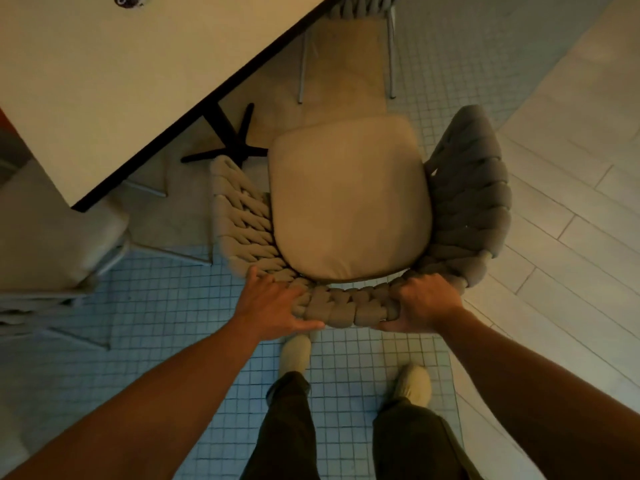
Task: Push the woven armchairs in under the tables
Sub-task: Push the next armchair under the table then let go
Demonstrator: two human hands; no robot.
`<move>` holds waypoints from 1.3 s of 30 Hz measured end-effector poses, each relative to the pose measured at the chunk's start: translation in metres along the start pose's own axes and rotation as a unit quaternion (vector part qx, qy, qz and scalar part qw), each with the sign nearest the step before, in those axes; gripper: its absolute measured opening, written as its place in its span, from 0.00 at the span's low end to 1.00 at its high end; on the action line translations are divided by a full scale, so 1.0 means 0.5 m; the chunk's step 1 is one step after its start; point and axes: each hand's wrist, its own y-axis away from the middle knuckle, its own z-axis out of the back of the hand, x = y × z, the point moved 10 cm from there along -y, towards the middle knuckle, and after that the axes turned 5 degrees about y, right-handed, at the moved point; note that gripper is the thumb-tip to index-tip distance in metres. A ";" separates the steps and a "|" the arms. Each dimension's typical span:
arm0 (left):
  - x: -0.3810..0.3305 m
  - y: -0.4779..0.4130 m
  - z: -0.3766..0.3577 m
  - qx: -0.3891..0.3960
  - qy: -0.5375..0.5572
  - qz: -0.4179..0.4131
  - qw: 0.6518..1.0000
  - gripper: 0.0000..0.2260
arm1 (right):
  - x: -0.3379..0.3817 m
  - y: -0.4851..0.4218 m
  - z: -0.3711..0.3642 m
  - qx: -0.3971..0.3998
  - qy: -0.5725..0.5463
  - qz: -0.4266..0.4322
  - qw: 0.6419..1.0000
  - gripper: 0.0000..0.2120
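Note:
A woven armchair (471,202) with a beige seat cushion (349,199) stands directly below me, its thick braided backrest nearest me. My left hand (273,303) grips the left part of the backrest rim, thumb underneath. My right hand (420,303) grips the right part of the same rim, fingers curled over the weave. The pale table (138,71) with a dark edge lies at the upper left. The chair's front sits beside the table's black cross-shaped base (232,143), outside the tabletop's edge.
A second woven chair (360,8) with thin metal legs stands at the top, partly under the table. Another chair (52,244) sits at the left by the table corner. My feet (414,382) stand on small blue-white tiles; long plank tiles run along the right.

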 end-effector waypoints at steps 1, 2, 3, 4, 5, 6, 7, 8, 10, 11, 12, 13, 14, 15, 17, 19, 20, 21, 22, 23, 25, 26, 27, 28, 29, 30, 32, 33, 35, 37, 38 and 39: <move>-0.009 -0.004 0.003 -0.006 0.006 0.011 1.000 0.53 | -0.014 -0.006 0.002 -0.001 0.006 0.010 1.000 0.41; -0.016 -0.009 0.004 -0.010 0.010 0.022 1.000 0.52 | -0.027 -0.011 0.005 -0.003 0.011 0.017 1.000 0.40; -0.025 -0.015 0.004 -0.011 0.014 0.031 0.999 0.49 | -0.040 -0.017 0.008 -0.005 0.017 0.024 1.000 0.40; -0.033 -0.021 0.004 -0.013 0.018 0.037 0.999 0.48 | -0.055 -0.022 0.009 -0.004 0.024 0.030 0.999 0.40; -0.040 -0.026 0.005 -0.015 0.021 0.043 0.999 0.48 | -0.069 -0.026 0.010 0.001 0.028 0.034 0.999 0.40; -0.046 -0.031 0.009 -0.020 0.021 0.046 0.999 0.48 | -0.080 -0.028 0.011 0.004 0.032 0.038 0.999 0.40; -0.052 -0.034 0.014 -0.022 0.019 0.049 0.998 0.49 | -0.087 -0.029 0.012 0.010 0.037 0.041 0.998 0.39; -0.055 -0.035 0.017 -0.019 0.016 0.050 0.998 0.50 | -0.091 -0.029 0.012 0.018 0.038 0.042 0.998 0.38; -0.061 -0.030 0.022 -0.003 0.013 0.059 0.998 0.49 | -0.095 -0.020 0.016 0.032 0.027 0.034 0.999 0.35; -0.059 -0.029 0.022 0.006 0.018 0.064 0.998 0.48 | -0.093 -0.018 0.018 0.036 0.019 0.024 0.999 0.33; -0.061 -0.020 0.023 0.009 0.030 0.074 0.997 0.47 | -0.092 -0.011 0.021 0.034 0.008 0.018 0.999 0.31; -0.064 -0.012 0.025 0.004 0.050 0.082 0.995 0.46 | -0.089 -0.005 0.023 0.028 -0.004 0.011 1.000 0.28; -0.070 -0.002 0.026 -0.012 0.088 0.094 0.992 0.45 | -0.087 0.003 0.026 0.015 -0.023 0.004 1.000 0.24; -0.073 0.011 0.024 -0.038 0.154 0.113 0.981 0.42 | -0.083 0.013 0.033 -0.010 -0.061 -0.002 0.998 0.20; -0.069 0.047 0.014 -0.115 0.334 0.178 0.918 0.32 | -0.075 0.043 0.054 -0.093 -0.202 -0.005 0.975 0.10; -0.068 0.090 0.018 -0.227 0.439 0.232 0.838 0.20 | -0.085 0.086 0.084 -0.182 -0.324 -0.026 0.928 0.06; -0.065 0.111 0.021 -0.276 0.459 0.259 0.804 0.15 | -0.088 0.106 0.089 -0.200 -0.361 -0.046 0.910 0.05; -0.064 0.134 0.028 -0.311 0.481 0.288 0.767 0.11 | -0.091 0.126 0.100 -0.200 -0.388 -0.074 0.896 0.06; -0.059 0.149 0.023 -0.322 0.509 0.324 0.730 0.08 | -0.098 0.141 0.101 -0.195 -0.409 -0.107 0.885 0.06; -0.055 0.158 0.009 -0.313 0.545 0.362 0.688 0.07 | -0.106 0.154 0.098 -0.184 -0.423 -0.151 0.874 0.04; -0.049 0.156 -0.050 -0.263 0.635 0.437 0.581 0.12 | -0.127 0.165 0.055 -0.114 -0.489 -0.271 0.821 0.10; -0.054 0.148 -0.085 -0.231 0.690 0.460 0.508 0.16 | -0.133 0.174 0.017 -0.065 -0.556 -0.341 0.755 0.14; -0.066 0.135 -0.111 -0.205 0.747 0.465 0.429 0.19 | -0.123 0.184 -0.016 -0.013 -0.627 -0.398 0.669 0.16; -0.078 0.118 -0.126 -0.181 0.792 0.453 0.368 0.23 | -0.107 0.189 -0.041 0.027 -0.680 -0.433 0.590 0.17; -0.087 0.101 -0.131 -0.161 0.822 0.432 0.334 0.24 | -0.092 0.186 -0.053 0.050 -0.713 -0.447 0.537 0.20; -0.094 0.085 -0.130 -0.143 0.842 0.412 0.318 0.22 | -0.082 0.177 -0.062 0.059 -0.737 -0.449 0.502 0.22; -0.098 0.061 -0.132 -0.123 0.866 0.389 0.289 0.20 | -0.065 0.156 -0.066 0.055 -0.771 -0.446 0.451 0.24; -0.097 0.051 -0.137 -0.116 0.873 0.385 0.276 0.21 | -0.062 0.146 -0.068 0.045 -0.783 -0.450 0.428 0.23; -0.095 0.031 -0.150 -0.098 0.882 0.384 0.255 0.26 | -0.060 0.130 -0.078 0.028 -0.801 -0.459 0.384 0.21; -0.100 0.018 -0.151 -0.081 0.887 0.386 0.242 0.30 | -0.060 0.119 -0.095 0.028 -0.810 -0.469 0.352 0.21; -0.102 0.013 -0.151 -0.076 0.887 0.388 0.239 0.31 | -0.059 0.114 -0.101 0.031 -0.815 -0.466 0.343 0.22; -0.101 0.009 -0.155 -0.073 0.884 0.392 0.242 0.31 | -0.057 0.112 -0.105 0.036 -0.818 -0.465 0.337 0.24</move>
